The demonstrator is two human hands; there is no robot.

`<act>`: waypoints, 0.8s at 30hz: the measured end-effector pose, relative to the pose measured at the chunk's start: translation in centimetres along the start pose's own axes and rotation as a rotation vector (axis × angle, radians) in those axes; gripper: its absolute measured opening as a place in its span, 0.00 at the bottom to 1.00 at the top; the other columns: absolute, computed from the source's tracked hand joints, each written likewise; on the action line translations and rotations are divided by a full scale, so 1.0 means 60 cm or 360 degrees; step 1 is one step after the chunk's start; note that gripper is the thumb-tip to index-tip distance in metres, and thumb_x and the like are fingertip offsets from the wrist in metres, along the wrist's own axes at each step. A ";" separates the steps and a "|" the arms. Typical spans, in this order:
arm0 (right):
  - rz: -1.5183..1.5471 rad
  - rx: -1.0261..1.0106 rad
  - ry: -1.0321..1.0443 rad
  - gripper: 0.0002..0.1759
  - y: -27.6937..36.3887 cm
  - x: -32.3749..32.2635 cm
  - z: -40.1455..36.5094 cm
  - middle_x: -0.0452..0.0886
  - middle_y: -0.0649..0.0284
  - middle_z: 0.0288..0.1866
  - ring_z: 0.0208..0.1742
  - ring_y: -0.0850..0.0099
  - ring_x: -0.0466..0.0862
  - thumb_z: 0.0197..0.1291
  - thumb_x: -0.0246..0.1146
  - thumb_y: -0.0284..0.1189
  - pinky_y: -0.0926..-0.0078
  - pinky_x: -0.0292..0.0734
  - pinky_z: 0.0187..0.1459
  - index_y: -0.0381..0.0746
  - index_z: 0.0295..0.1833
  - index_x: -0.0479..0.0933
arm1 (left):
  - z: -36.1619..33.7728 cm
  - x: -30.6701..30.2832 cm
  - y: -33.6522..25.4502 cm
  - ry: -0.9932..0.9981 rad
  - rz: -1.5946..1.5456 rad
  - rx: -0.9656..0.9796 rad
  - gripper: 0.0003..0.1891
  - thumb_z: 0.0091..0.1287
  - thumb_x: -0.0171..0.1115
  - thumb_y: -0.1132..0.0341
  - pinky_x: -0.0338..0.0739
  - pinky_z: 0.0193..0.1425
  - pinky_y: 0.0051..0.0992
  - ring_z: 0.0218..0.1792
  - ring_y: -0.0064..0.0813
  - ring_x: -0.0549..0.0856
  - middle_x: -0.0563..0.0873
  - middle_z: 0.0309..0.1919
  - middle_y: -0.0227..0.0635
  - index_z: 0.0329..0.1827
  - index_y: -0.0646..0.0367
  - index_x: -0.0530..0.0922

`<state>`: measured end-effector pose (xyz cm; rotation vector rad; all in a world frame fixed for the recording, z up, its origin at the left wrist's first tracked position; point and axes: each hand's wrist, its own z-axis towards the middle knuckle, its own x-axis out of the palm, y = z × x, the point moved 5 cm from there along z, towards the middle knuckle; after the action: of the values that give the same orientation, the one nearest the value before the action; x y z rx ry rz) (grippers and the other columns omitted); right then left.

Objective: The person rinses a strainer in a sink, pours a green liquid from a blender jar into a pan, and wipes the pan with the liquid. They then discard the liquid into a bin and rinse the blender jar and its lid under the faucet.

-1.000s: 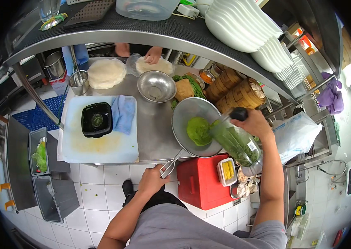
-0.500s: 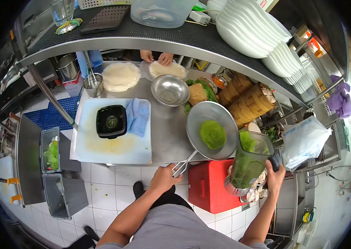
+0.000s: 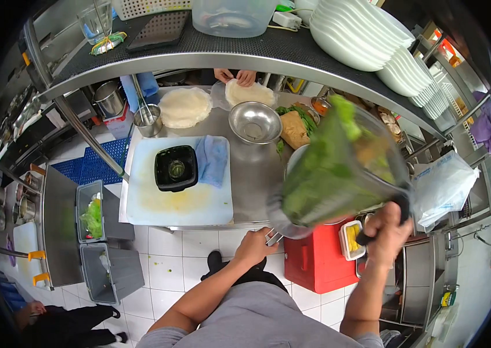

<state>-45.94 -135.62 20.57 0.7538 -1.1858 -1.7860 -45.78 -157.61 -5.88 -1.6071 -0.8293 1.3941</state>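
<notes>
My right hand (image 3: 387,235) is closed around the black handle of a clear blender jar (image 3: 327,180). The jar is blurred, tilted and smeared inside with green puree; its wide metal-coloured base points to the lower left. Below on the left, my left hand (image 3: 254,246) grips the metal handle of a strainer. Most of that strainer (image 3: 295,156) is hidden behind the jar, so its contents do not show. On a white cutting board (image 3: 147,203) sit a black square lid-like piece (image 3: 167,181) and a folded blue cloth (image 3: 210,162).
Another person's hands (image 3: 235,76) touch a pale round sheet (image 3: 251,94) across the steel table. A steel bowl (image 3: 255,123) stands mid-table. Overhead runs a shelf (image 3: 158,62) with stacked white bowls (image 3: 356,37). A red box (image 3: 315,261) is below right; grey bins (image 3: 103,269) stand left.
The blender jar has risen and moved left, from beside the strainer to in front of it, and tilts more. My left hand keeps the strainer handle. A person in black appears at lower left.
</notes>
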 end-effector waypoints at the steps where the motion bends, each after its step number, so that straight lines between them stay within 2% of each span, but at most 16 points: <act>1: -0.0116 0.0070 -0.0056 0.18 0.015 0.058 -0.009 0.68 0.70 0.14 0.13 0.80 0.68 0.65 0.68 0.39 0.79 0.62 0.14 0.38 0.33 0.70 | -0.001 -0.002 -0.003 0.0031 -0.0003 -0.0044 0.18 0.54 0.74 0.58 0.77 0.32 0.33 0.20 0.38 0.82 0.80 0.17 0.40 0.41 0.61 0.81; 2: -0.0106 0.0070 -0.0053 0.16 0.004 0.093 -0.012 0.71 0.69 0.16 0.13 0.78 0.71 0.64 0.69 0.36 0.79 0.65 0.15 0.36 0.38 0.72 | -0.004 -0.006 -0.010 0.0057 -0.0008 -0.0090 0.18 0.54 0.74 0.58 0.77 0.32 0.33 0.21 0.37 0.82 0.80 0.17 0.39 0.41 0.61 0.81; 4: -0.0104 -0.0054 0.0215 0.16 -0.021 0.158 -0.015 0.76 0.68 0.21 0.15 0.79 0.74 0.62 0.71 0.33 0.80 0.68 0.17 0.36 0.43 0.73 | -0.003 -0.005 -0.009 0.0058 -0.0013 -0.0122 0.18 0.53 0.74 0.58 0.78 0.32 0.33 0.21 0.36 0.84 0.80 0.17 0.39 0.41 0.61 0.81; 5: -0.0120 -0.0220 0.0240 0.15 -0.047 0.184 -0.013 0.77 0.69 0.23 0.17 0.80 0.75 0.60 0.72 0.32 0.81 0.68 0.18 0.37 0.43 0.73 | -0.002 -0.005 -0.009 0.0047 -0.0010 -0.0117 0.19 0.53 0.74 0.58 0.78 0.32 0.33 0.21 0.36 0.84 0.81 0.17 0.39 0.40 0.61 0.81; 6: -0.0137 -0.0179 0.0302 0.16 -0.046 0.214 -0.021 0.78 0.70 0.24 0.18 0.82 0.75 0.59 0.74 0.32 0.82 0.68 0.18 0.37 0.42 0.75 | -0.002 -0.005 -0.010 0.0035 -0.0008 -0.0111 0.19 0.53 0.74 0.58 0.78 0.32 0.33 0.21 0.36 0.84 0.81 0.17 0.39 0.40 0.61 0.81; 7: -0.0252 -0.0340 0.0318 0.16 -0.070 0.232 -0.021 0.79 0.69 0.25 0.19 0.83 0.76 0.58 0.74 0.31 0.83 0.67 0.19 0.36 0.43 0.75 | -0.002 -0.004 -0.009 0.0027 -0.0008 -0.0108 0.19 0.53 0.74 0.58 0.78 0.32 0.33 0.21 0.36 0.84 0.81 0.17 0.39 0.40 0.61 0.81; 12: -0.0515 -0.0424 0.0200 0.20 -0.132 0.296 -0.033 0.83 0.60 0.25 0.22 0.75 0.79 0.54 0.77 0.35 0.73 0.74 0.26 0.31 0.38 0.76 | -0.005 0.001 -0.006 0.0000 -0.0018 -0.0113 0.19 0.53 0.74 0.60 0.78 0.32 0.33 0.21 0.38 0.84 0.81 0.18 0.41 0.41 0.63 0.81; 15: -0.0534 -0.0317 0.0147 0.23 -0.191 0.315 -0.036 0.82 0.50 0.23 0.23 0.61 0.85 0.50 0.78 0.38 0.65 0.76 0.27 0.32 0.34 0.74 | -0.008 0.004 -0.006 0.0013 0.0008 -0.0133 0.19 0.54 0.74 0.60 0.79 0.32 0.33 0.21 0.37 0.84 0.82 0.18 0.43 0.41 0.63 0.81; 16: -0.0538 -0.0235 0.0155 0.25 -0.201 0.319 -0.039 0.82 0.49 0.24 0.24 0.56 0.85 0.50 0.78 0.40 0.62 0.75 0.27 0.32 0.34 0.74 | -0.008 0.009 0.000 0.0011 -0.0017 -0.0148 0.19 0.54 0.74 0.60 0.79 0.32 0.33 0.21 0.37 0.85 0.82 0.18 0.43 0.41 0.63 0.82; 18: -0.0542 -0.0188 0.0104 0.25 -0.243 0.330 -0.046 0.82 0.48 0.24 0.24 0.54 0.84 0.50 0.78 0.40 0.61 0.76 0.28 0.32 0.35 0.74 | -0.010 0.017 0.002 -0.0004 -0.0054 -0.0153 0.18 0.53 0.75 0.61 0.79 0.33 0.33 0.22 0.37 0.85 0.83 0.19 0.44 0.42 0.63 0.83; 19: -0.0550 -0.0169 0.0068 0.25 -0.263 0.331 -0.044 0.82 0.47 0.25 0.24 0.53 0.84 0.50 0.78 0.40 0.61 0.76 0.28 0.32 0.35 0.74 | -0.008 0.017 0.001 0.0009 -0.0038 -0.0151 0.18 0.54 0.74 0.60 0.80 0.35 0.35 0.24 0.40 0.86 0.84 0.21 0.46 0.42 0.63 0.83; 22: -0.0512 -0.0042 0.0098 0.23 -0.303 0.328 -0.042 0.84 0.55 0.27 0.26 0.72 0.81 0.53 0.76 0.38 0.68 0.76 0.32 0.32 0.38 0.74 | -0.006 0.018 -0.003 0.0003 0.0009 -0.0170 0.16 0.56 0.72 0.60 0.82 0.39 0.39 0.31 0.47 0.89 0.86 0.25 0.51 0.41 0.62 0.83; 24: -0.0452 -0.0042 0.0149 0.23 -0.301 0.317 -0.031 0.84 0.55 0.27 0.26 0.72 0.80 0.54 0.76 0.39 0.68 0.76 0.32 0.32 0.38 0.74 | -0.001 0.008 -0.014 0.0004 0.0008 -0.0206 0.17 0.55 0.72 0.60 0.82 0.38 0.41 0.30 0.50 0.88 0.86 0.24 0.51 0.41 0.62 0.82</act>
<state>-58.93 -149.69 2.55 1.0199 -1.0311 -1.9682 -45.61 -156.83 -5.35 -1.7093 -0.9311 1.3655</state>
